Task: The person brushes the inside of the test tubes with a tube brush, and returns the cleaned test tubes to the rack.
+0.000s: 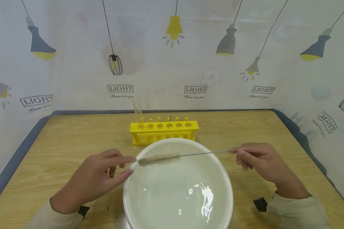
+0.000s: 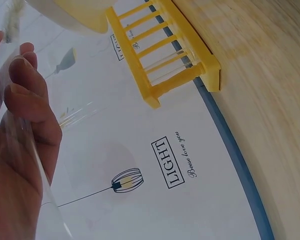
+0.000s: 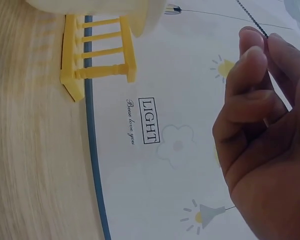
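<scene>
The left hand (image 1: 101, 173) grips a clear cylindrical test tube (image 2: 21, 135) near a round white basin (image 1: 230, 190); the right hand (image 1: 261, 162) pinches a pale-bristled, grey twisted-wire brush (image 1: 160, 158) (bristles above the basin).

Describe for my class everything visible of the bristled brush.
The brush is long and slender: a straight grey stem that looks like twisted wire, with a narrow sleeve of pale bristles, darker at their left end. In the head view it runs nearly level across the far part of the white basin. The right grip pinches the stem; the bristles reach the left grip, which holds a clear tube. Whether the brush's tip is inside is unclear.
</scene>
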Motion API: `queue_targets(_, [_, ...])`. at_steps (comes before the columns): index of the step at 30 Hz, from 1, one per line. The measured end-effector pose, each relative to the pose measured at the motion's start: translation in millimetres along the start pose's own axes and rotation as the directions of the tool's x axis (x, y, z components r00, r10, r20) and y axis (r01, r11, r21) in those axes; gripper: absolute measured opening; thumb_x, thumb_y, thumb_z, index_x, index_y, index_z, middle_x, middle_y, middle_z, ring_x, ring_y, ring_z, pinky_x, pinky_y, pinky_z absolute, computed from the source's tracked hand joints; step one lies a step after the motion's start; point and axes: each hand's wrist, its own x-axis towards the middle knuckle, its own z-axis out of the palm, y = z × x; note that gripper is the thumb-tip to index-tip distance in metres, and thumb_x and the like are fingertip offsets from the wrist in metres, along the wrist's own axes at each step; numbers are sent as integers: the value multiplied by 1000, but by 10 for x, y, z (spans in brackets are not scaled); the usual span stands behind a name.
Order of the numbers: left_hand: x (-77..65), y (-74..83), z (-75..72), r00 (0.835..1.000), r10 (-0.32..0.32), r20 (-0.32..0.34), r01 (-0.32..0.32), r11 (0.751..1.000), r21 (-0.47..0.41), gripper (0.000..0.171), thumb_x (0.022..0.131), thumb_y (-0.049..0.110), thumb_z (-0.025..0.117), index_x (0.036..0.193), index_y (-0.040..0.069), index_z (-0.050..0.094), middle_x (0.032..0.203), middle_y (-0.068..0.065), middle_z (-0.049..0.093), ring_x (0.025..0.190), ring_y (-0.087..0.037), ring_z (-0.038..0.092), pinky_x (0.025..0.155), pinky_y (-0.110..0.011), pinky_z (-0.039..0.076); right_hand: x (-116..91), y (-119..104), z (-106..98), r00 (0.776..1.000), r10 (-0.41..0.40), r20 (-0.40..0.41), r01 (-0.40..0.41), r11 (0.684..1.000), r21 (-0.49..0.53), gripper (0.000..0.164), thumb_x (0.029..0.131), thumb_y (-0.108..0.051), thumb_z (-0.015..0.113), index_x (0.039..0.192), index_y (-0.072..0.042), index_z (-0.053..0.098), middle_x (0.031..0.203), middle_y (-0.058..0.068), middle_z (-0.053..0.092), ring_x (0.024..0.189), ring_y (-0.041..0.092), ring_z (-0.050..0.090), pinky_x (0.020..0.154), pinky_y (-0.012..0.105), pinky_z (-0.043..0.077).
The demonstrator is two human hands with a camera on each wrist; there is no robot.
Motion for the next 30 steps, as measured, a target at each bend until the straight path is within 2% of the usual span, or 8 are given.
queue_targets(5, [21,23,-19,1000,-19,14,19,1000,2,30,80,15,83,107,27,76,83,18,57,58,10,39,50,-6,33,-5,-20,22,1000,6,4,-6,1000,-20,34,95,16,53,82,-10,70,66,-2,58,61,12,54,63,23,51])
queue_targets(8, [34,35,-36,999,-24,24,24,1000,3,29,81,16,82,106,28,76,82,18,57,57,10,38,50,-6,33,-17,-44,31,1000,-6,5,6,999,-34,33,93,16,55,92,-10,74,66,-4,57,61,11,52,59,24,49])
queue_targets(13, [79,46,-72,998,-20,57,19,1000,10,27,82,17,81,105,30,76,80,18,57,57,9,38,50,-6,33,-11,-66,85,992,-123,1,123,992,-38,39,87,21,58,112,-5,75,69,-5,58,62,7,53,51,22,45])
queue_targets(16, [126,56,-96,995,-30,94,28,999,21,25,83,18,81,105,29,76,80,20,57,58,9,39,50,-6,34,16,-92,139,977,-211,-16,210,977,-41,42,84,22,61,113,-4,75,70,-5,59,63,6,53,51,19,45])
queue_targets(20, [191,86,-107,987,-40,153,38,999,20,20,86,22,79,105,27,77,80,22,57,59,8,40,51,-8,37,46,-175,214,964,-266,-11,265,962,-60,44,82,22,64,115,-5,75,71,-5,61,62,5,53,52,17,46])
queue_targets(27, [272,114,-66,969,-72,237,81,996,-27,17,90,25,75,107,27,77,79,22,56,58,7,41,52,-15,41,63,-279,322,930,-368,-9,365,925,-110,30,92,2,68,119,-8,74,72,-4,62,63,2,49,55,11,44])
queue_targets(30, [278,141,-33,963,-65,263,86,994,-72,16,91,25,74,107,24,77,81,21,59,59,7,42,52,-14,42,61,-313,375,933,-361,11,359,925,-127,29,93,-3,68,120,-11,74,72,-4,61,61,1,46,55,10,42])
